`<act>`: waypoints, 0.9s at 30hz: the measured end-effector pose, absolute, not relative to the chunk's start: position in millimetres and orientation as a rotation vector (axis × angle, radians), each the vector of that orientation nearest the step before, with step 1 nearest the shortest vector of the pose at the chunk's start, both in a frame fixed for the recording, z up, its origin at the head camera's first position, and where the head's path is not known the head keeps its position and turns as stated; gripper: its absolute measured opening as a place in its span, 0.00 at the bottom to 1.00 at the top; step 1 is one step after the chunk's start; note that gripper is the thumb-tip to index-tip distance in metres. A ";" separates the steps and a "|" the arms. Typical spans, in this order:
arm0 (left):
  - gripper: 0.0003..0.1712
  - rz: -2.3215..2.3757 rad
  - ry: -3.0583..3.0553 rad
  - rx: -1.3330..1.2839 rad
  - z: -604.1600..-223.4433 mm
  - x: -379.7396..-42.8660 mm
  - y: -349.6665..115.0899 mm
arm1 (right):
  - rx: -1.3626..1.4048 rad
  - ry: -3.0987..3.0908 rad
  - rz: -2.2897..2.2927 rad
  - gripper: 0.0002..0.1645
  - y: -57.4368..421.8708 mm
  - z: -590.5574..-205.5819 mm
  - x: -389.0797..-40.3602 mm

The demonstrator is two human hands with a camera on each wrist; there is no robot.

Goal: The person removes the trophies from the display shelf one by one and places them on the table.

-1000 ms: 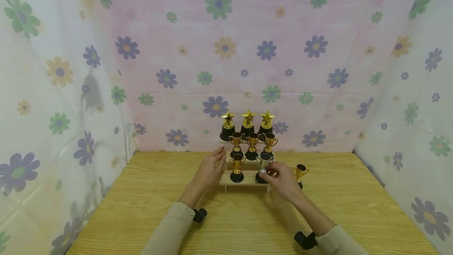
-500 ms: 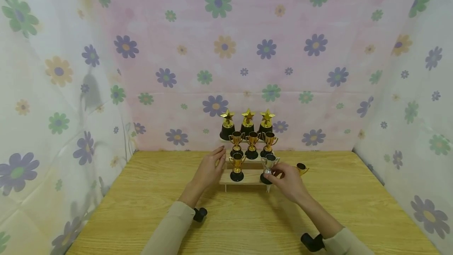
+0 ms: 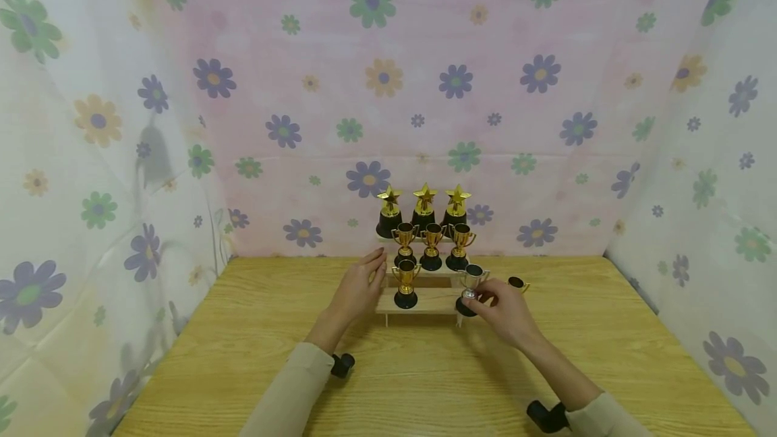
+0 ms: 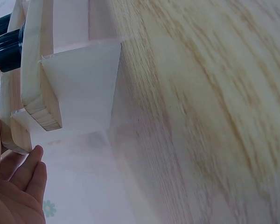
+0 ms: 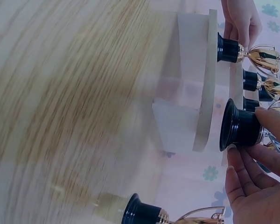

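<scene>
A tiered wooden display stand [image 3: 425, 300] holds rows of small trophies. My right hand [image 3: 504, 309] pinches a silver trophy cup [image 3: 471, 278] by its lower part, thumb on one side and fingers on the other. Its black base [image 5: 240, 126] is off the bottom shelf, by that shelf's right end. A gold trophy cup [image 3: 406, 282] stands at the left of the same shelf. My left hand [image 3: 359, 288] holds the left end of the middle shelf; in the left wrist view its fingers [image 4: 35, 175] reach round the shelf end.
Several gold cups [image 3: 432, 241] stand close together on the middle shelf, and star trophies [image 3: 425, 201] line the top one. Another gold cup [image 3: 516, 284] stands on the wooden table [image 3: 273, 329] at right, partly behind my right hand. A flowered cloth [image 3: 315, 100] hangs behind.
My right hand has moved right with the silver cup, from the right part of the bottom shelf to its end. My left hand has stayed on the stand.
</scene>
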State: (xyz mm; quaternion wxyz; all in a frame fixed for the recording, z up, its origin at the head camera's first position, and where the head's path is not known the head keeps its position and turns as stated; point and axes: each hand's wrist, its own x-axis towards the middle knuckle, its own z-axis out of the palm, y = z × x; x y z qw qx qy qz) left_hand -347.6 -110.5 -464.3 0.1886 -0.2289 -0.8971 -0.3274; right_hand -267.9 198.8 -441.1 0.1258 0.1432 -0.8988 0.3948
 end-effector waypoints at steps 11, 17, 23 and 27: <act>0.22 -0.907 -2.510 -0.646 -463.6 -348.8 -110.4 | 0.412 -2.594 1.114 0.07 207.8 -444.0 -267.3; 0.22 -0.904 -2.507 -0.656 -464.7 -348.6 -110.6 | 0.372 -2.618 1.166 0.07 212.7 -446.0 -264.4; 0.22 -0.906 -2.495 -0.663 -464.6 -347.5 -110.7 | 0.341 -2.639 1.159 0.08 217.9 -447.2 -260.4; 0.22 -0.910 -2.504 -0.657 -464.3 -347.4 -111.1 | 0.329 -2.648 1.160 0.10 221.7 -446.6 -258.5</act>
